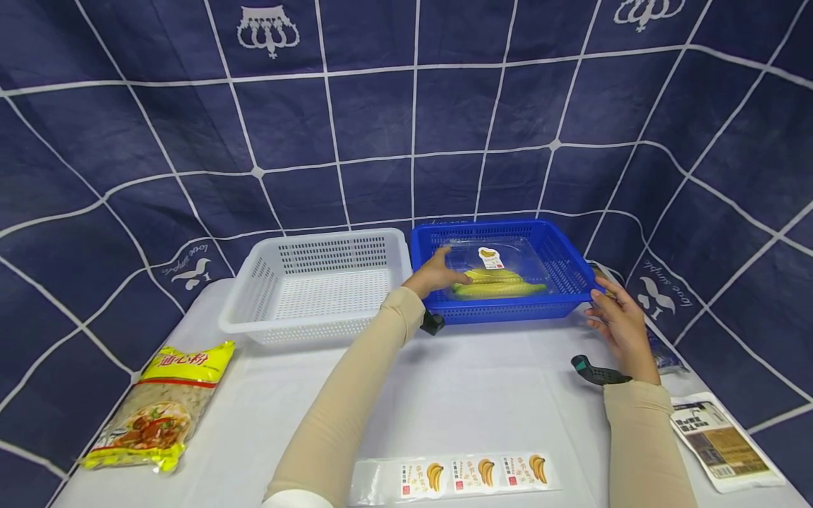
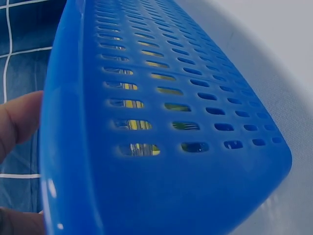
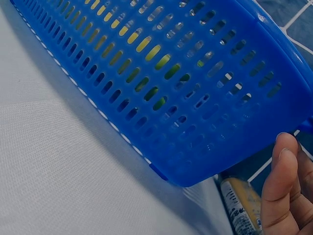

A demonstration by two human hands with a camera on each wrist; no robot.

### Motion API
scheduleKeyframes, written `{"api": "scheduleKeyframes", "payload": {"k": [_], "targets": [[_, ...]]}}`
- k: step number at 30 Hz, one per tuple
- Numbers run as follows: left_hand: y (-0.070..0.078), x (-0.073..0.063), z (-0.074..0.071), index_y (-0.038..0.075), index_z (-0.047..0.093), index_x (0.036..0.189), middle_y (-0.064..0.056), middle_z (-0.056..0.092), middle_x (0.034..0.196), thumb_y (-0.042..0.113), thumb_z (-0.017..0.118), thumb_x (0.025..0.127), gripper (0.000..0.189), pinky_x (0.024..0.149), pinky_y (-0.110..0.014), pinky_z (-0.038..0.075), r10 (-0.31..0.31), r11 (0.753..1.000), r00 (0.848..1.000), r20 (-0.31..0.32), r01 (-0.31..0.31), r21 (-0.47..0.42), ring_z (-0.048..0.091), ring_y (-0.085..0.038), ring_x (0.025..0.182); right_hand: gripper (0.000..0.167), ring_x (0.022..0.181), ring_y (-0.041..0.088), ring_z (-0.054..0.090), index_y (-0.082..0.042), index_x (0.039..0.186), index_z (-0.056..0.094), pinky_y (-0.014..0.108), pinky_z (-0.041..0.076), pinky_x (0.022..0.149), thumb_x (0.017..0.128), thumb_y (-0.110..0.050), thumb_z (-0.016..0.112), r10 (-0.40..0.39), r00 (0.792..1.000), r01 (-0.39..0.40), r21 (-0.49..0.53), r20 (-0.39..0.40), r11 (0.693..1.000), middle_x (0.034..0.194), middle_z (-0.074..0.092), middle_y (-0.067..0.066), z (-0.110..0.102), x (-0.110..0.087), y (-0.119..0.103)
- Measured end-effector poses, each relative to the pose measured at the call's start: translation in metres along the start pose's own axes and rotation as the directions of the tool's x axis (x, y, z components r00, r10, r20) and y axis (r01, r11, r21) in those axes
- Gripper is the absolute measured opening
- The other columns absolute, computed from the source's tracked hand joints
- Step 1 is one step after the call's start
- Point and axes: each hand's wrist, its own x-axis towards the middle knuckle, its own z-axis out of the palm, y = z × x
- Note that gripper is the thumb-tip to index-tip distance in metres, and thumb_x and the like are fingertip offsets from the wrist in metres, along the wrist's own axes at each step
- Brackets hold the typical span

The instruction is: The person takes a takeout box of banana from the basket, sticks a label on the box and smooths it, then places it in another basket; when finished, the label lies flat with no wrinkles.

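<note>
A blue perforated basket (image 1: pixel 502 311) stands at the back of the table. Inside it lies a clear plastic box (image 1: pixel 528 255) with a banana sticker (image 1: pixel 490 258) on top and yellow-green bananas (image 1: pixel 502 288) within. My left hand (image 1: pixel 435 274) reaches over the basket's left side, thumb and fingers spread at the box's left edge. In the left wrist view the basket wall (image 2: pixel 161 191) covers part of that hand. At the basket's front right corner is my right hand (image 1: pixel 619 321), its loosely bent fingertips (image 3: pixel 286 142) right at the outer wall.
Left of the blue basket stands a white perforated basket (image 1: pixel 230 321). A yellow bag of pasta (image 1: pixel 166 402) lies at the left. A strip of banana stickers (image 1: pixel 476 477) is near the front edge. A brown and white packet (image 1: pixel 724 444) lies at the right, past the right forearm.
</note>
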Motion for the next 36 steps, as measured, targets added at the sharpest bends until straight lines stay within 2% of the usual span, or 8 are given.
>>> {"api": "scheduleKeyframes", "payload": {"k": [10,16,21,28,33,36], "targets": [[-0.003,-0.005,-0.003,0.013,0.014,0.174,-0.018,0.018,0.179,0.018,0.082,0.097,0.104,0.131,-0.054,0.023,0.043,0.999,0.999,0.031,-0.043,0.01,0.021,-0.038,0.164,0.026,0.08,0.007,0.069,-0.03,0.131,0.068,0.019,0.059,0.066,0.11,-0.015,0.065,-0.002,1.0,0.002,0.004,-0.001,1.0,0.106,0.068,-0.011,0.001,0.001,0.001],[-0.005,-0.017,-0.008,0.013,0.017,0.174,-0.021,0.022,0.177,0.018,0.081,0.097,0.101,0.13,-0.055,0.026,0.108,0.994,0.992,0.064,-0.108,-0.002,0.024,-0.039,0.163,0.028,0.079,0.007,0.069,-0.029,0.134,0.066,0.019,0.059,0.066,0.109,-0.016,0.068,0.008,1.0,-0.008,0.0,-0.018,1.0,0.105,0.066,-0.011,0.001,0.001,0.002],[-0.011,-0.03,-0.015,0.012,0.021,0.173,-0.016,0.025,0.177,0.016,0.079,0.1,0.093,0.128,-0.051,0.032,0.171,0.985,0.982,0.075,-0.168,-0.04,0.029,-0.038,0.161,0.03,0.078,0.008,0.069,-0.028,0.134,0.065,0.02,0.059,0.065,0.107,-0.016,0.07,0.014,0.999,-0.014,-0.006,-0.029,1.0,0.102,0.066,-0.011,0.001,0.003,0.002],[-0.027,-0.058,-0.027,0.002,0.033,0.168,-0.02,0.037,0.171,0.012,0.071,0.105,0.074,0.123,-0.046,0.041,0.252,0.96,0.965,0.076,-0.239,-0.145,0.042,-0.039,0.155,0.029,0.08,0.008,0.068,-0.029,0.135,0.065,0.019,0.059,0.065,0.108,-0.017,0.068,0.012,1.0,-0.013,-0.02,-0.019,1.0,0.105,0.063,-0.012,0.002,0.006,0.005],[-0.046,-0.087,-0.032,-0.001,0.039,0.165,-0.025,0.047,0.164,0.008,0.066,0.106,0.065,0.12,-0.048,0.044,0.304,0.93,0.951,0.062,-0.282,-0.234,0.048,-0.044,0.15,0.033,0.079,0.008,0.069,-0.028,0.138,0.062,0.02,0.059,0.066,0.108,-0.018,0.069,0.031,0.999,-0.032,-0.038,-0.015,0.999,0.101,0.067,-0.012,0.0,0.004,0.005],[-0.059,-0.109,-0.036,-0.001,0.044,0.162,-0.024,0.053,0.159,0.008,0.065,0.107,0.06,0.12,-0.049,0.045,0.304,0.924,0.952,0.043,-0.283,-0.256,0.052,-0.043,0.146,0.031,0.078,0.007,0.069,-0.03,0.136,0.063,0.02,0.059,0.065,0.109,-0.018,0.068,0.019,1.0,-0.02,-0.054,-0.018,0.998,0.1,0.066,-0.011,-0.002,0.002,0.006]]}}
